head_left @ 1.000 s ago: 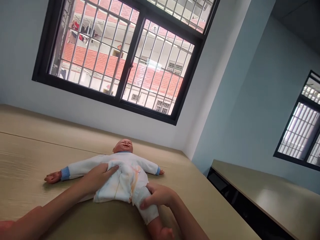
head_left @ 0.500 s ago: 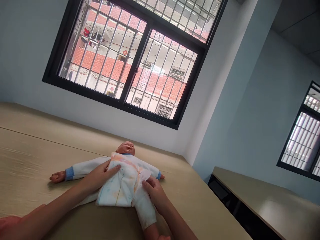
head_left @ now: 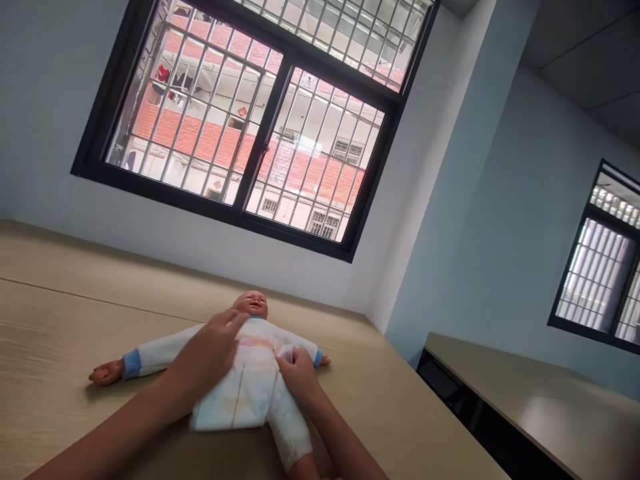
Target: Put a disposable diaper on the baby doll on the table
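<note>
A baby doll (head_left: 253,305) in a white outfit with blue cuffs lies on its back on the table, arms spread. Over its front is a white diaper (head_left: 235,393) with faint coloured prints and an orange-pink waistband. My right hand (head_left: 299,373) pinches the diaper's side at the waist, where a whitish tab shows by the thumb. Over the doll's chest, at the left of the waistband, hovers my left hand (head_left: 213,353), smeared by motion; whether its fingers touch the diaper is unclear. The doll's left-side leg is mostly hidden by my forearm.
The wooden table (head_left: 400,393) runs back to the wall below a barred window (head_left: 240,207). Another table (head_left: 530,387) with a dark open side stands at the right, past a gap. A second window (head_left: 595,267) is at the far right.
My left hand has come off the diaper's left edge and moved up toward the doll's chest. My right hand stays at the waist. The view has shifted slightly.
</note>
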`<control>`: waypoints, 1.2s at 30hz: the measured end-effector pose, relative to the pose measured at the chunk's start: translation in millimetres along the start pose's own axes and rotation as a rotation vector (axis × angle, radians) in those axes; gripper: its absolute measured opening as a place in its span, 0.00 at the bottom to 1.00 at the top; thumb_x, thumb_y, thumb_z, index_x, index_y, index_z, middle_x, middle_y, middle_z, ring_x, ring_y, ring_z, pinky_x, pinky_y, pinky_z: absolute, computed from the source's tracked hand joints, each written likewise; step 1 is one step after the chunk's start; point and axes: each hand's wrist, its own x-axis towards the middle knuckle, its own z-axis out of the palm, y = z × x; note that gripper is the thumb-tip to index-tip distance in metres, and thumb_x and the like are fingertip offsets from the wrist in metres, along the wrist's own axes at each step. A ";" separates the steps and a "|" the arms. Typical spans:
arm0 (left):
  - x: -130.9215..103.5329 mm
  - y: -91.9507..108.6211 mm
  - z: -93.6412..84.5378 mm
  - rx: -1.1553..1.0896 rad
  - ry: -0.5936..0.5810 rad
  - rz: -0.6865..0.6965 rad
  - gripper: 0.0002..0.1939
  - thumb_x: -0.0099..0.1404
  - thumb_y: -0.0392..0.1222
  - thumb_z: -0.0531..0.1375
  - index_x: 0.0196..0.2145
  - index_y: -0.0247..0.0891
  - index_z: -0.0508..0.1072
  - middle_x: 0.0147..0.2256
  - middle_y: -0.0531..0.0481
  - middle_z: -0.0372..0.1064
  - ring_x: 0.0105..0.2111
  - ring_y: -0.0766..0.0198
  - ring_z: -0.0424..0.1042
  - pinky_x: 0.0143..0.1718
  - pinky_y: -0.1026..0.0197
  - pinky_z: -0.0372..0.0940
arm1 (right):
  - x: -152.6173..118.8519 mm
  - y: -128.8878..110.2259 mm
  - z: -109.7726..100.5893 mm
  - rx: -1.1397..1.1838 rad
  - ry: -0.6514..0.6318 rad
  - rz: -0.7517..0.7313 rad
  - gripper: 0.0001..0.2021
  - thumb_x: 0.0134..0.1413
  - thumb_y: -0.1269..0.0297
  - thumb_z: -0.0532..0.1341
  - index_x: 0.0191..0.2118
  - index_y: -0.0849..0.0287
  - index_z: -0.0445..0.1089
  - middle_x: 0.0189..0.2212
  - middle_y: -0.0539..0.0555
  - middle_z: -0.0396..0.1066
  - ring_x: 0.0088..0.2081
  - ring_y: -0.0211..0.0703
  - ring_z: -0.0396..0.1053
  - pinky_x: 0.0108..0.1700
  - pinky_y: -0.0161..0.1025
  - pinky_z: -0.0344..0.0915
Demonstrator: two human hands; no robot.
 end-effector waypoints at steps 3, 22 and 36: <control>2.6 32.6 2.8 -0.096 -0.272 0.224 0.18 0.70 0.41 0.48 0.47 0.42 0.76 0.50 0.44 0.74 0.50 0.53 0.72 0.52 0.55 0.64 | -3.3 5.3 -1.9 0.029 -0.001 -0.024 0.15 0.49 0.58 0.61 0.19 0.57 0.58 0.18 0.45 0.54 0.25 0.35 0.50 0.26 0.34 0.48; 18.6 71.4 75.9 0.236 -0.374 -0.112 0.16 0.59 0.46 0.58 0.39 0.42 0.84 0.53 0.29 0.72 0.58 0.23 0.60 0.52 0.15 0.43 | -15.5 37.4 -31.7 -0.317 -0.161 0.035 0.04 0.41 0.69 0.67 0.24 0.60 0.71 0.22 0.47 0.68 0.27 0.37 0.61 0.29 0.34 0.51; 9.5 64.5 52.2 0.278 -0.492 -0.114 0.25 0.51 0.38 0.62 0.48 0.46 0.83 0.62 0.34 0.66 0.66 0.28 0.54 0.61 0.21 0.40 | -13.4 41.7 -19.0 0.177 -0.125 0.192 0.13 0.43 0.66 0.64 0.36 0.57 0.62 0.19 0.40 0.62 0.17 0.34 0.57 0.20 0.33 0.56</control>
